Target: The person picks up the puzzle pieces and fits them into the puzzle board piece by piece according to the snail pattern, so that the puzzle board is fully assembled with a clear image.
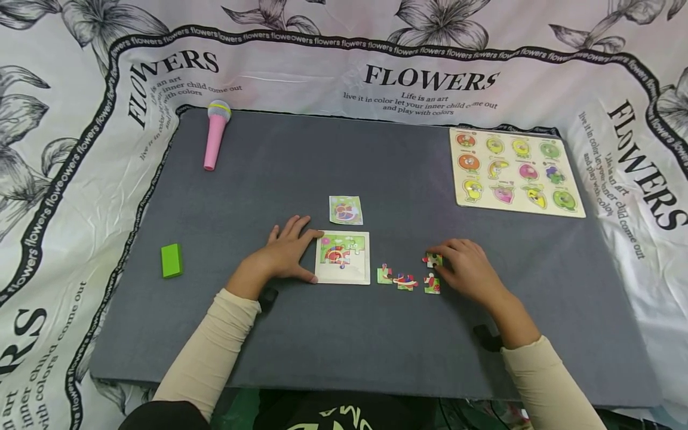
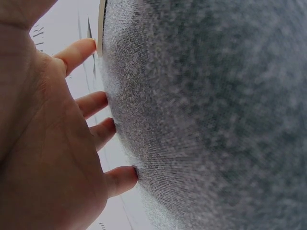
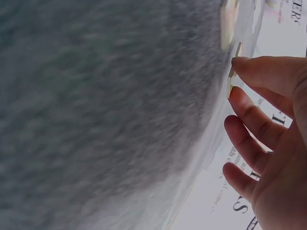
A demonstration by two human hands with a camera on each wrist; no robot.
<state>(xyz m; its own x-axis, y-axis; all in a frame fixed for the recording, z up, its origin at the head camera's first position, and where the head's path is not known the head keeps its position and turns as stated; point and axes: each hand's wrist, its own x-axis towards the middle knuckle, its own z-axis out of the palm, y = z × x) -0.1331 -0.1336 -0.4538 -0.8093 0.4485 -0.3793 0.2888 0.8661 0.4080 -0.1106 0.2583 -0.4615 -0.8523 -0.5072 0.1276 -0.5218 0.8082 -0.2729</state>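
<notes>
"Puzzle [image 1: 344, 276], please: where do you have it?"

"Near the middle of the bench [image 1: 344, 346], just below a small card [image 1: 346, 211] in my head view. Fitted pieces [image 1: 337, 255] cover its upper part, and the lower part shows bare white."

"And the hands?"

"I see the left hand [image 1: 282, 255] spread wide, thumb and forefinger touching the puzzle's left corners without a grip. The right hand [image 1: 469, 269] pinches one piece [image 1: 433, 260] between thumb and forefinger, its other fingers bent and apart."

"Is that piece clear of the bench?"

"I can't tell from my feeds."

"Any others?"

"Three loose pieces [image 1: 405, 282]: two side by side right of the puzzle, the third just below the pinched one."

"Farther out?"

"I have a pink mic [image 1: 216, 136] at the far left, a green block [image 1: 172, 261] left of the left hand, and a fruit board [image 1: 513, 180] at the far right."
</notes>
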